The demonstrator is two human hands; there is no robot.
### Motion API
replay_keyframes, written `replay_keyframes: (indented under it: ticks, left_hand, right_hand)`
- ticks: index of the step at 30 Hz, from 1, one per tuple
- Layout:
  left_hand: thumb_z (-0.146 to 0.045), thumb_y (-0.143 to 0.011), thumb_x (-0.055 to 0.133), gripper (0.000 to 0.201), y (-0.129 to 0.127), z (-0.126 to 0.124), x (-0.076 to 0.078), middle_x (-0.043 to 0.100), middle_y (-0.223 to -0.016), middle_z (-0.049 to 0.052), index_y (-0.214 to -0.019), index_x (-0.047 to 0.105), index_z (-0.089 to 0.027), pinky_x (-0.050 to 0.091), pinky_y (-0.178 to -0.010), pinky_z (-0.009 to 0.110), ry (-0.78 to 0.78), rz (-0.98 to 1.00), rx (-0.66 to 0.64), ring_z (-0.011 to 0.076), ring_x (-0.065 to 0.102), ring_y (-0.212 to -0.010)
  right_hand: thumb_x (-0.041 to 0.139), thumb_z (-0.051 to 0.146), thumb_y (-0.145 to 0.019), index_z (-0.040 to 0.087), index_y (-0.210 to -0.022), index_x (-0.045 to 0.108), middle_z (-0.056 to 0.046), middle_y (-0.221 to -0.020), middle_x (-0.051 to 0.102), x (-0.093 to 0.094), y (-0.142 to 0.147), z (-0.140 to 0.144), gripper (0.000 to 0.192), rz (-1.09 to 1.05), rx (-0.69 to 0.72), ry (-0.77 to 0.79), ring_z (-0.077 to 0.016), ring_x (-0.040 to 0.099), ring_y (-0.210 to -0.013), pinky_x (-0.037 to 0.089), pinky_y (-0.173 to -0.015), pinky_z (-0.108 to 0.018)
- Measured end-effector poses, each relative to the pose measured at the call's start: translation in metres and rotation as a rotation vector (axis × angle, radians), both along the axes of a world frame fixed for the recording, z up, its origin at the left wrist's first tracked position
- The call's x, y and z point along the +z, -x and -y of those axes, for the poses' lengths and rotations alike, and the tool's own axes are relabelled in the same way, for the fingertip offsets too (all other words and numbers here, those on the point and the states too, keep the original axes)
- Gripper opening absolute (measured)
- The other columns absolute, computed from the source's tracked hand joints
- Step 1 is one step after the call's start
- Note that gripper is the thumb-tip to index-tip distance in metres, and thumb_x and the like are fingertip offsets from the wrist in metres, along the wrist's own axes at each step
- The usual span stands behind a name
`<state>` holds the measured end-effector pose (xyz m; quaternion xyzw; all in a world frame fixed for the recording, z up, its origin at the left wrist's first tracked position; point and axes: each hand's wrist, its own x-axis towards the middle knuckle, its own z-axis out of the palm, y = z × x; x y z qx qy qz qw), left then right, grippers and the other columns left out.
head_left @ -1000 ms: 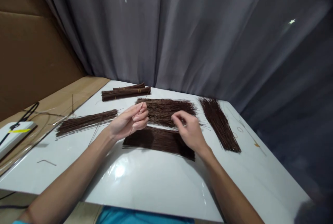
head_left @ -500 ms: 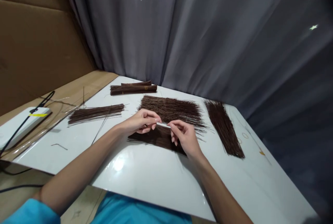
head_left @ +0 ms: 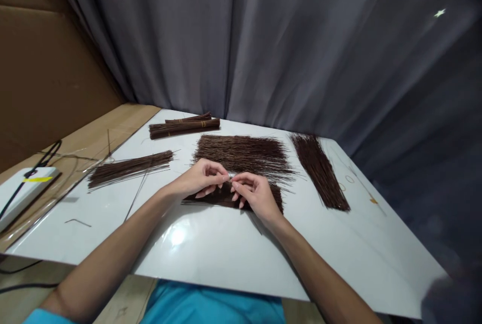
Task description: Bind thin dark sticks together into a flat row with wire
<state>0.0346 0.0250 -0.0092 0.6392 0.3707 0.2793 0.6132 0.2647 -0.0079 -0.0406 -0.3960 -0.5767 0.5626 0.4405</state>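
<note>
Fingertips pinched, my left hand [head_left: 205,178] and my right hand [head_left: 252,191] almost meet over the middle of the table. Whatever thin thing lies between the fingertips is too small to make out. Below both hands is a dark pile of thin brown sticks [head_left: 273,198], partly hidden by the fingers. Just beyond them a wider, looser spread of brown sticks [head_left: 241,150] lies flat, its ends fanning out to the right.
Left of the hands lies a loose bundle of sticks [head_left: 130,169]; farther back are banded bundles [head_left: 184,127]. Another bundle [head_left: 320,171] slants at the right, near yellowish rings [head_left: 349,179]. A white box with a cable [head_left: 28,188] stands at the left edge, before a grey curtain [head_left: 188,37].
My hands have drawn closer together, the right moving toward the left, closing the gap between the fingertips. The whole view has shifted slightly.
</note>
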Motion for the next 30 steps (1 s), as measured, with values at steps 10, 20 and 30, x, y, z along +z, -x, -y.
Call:
replay_keyframes:
  ticks: [10, 20, 30]
  left_hand:
    - [-0.051, -0.093, 0.079, 0.048, 0.006, -0.002, 0.002, 0.061, -0.056, 0.0, -0.123, 0.079, -0.014, 0.036, -0.037, 0.019, 0.008, -0.058, -0.038, 0.0093, 0.048, -0.041]
    - [-0.055, -0.089, 0.082, 0.046, 0.001, -0.003, -0.005, 0.05, -0.055, -0.003, -0.106, 0.082, -0.012, 0.023, -0.037, 0.018, -0.016, -0.066, 0.077, 0.0061, 0.036, -0.042]
    - [-0.055, -0.089, 0.082, 0.047, -0.003, -0.001, -0.006, 0.053, -0.056, -0.002, -0.108, 0.081, -0.012, 0.023, -0.037, 0.018, 0.004, -0.067, 0.107, 0.0063, 0.037, -0.041]
  right_hand:
    - [0.084, 0.051, -0.087, 0.016, -0.101, 0.077, -0.005, -0.081, 0.075, -0.003, 0.003, 0.002, 0.038, -0.05, 0.004, 0.097, -0.0153, 0.071, -0.062, 0.056, -0.05, -0.024]
    - [0.084, 0.05, -0.088, 0.017, -0.094, 0.077, -0.004, -0.075, 0.073, -0.004, 0.005, 0.003, 0.034, -0.056, -0.066, 0.039, -0.0145, 0.068, -0.059, 0.058, -0.052, -0.025]
    - [0.084, 0.054, -0.086, 0.017, -0.099, 0.077, -0.005, -0.077, 0.074, -0.009, 0.011, 0.007, 0.04, -0.072, -0.103, 0.047, -0.0176, 0.073, -0.062, 0.059, -0.051, -0.025]
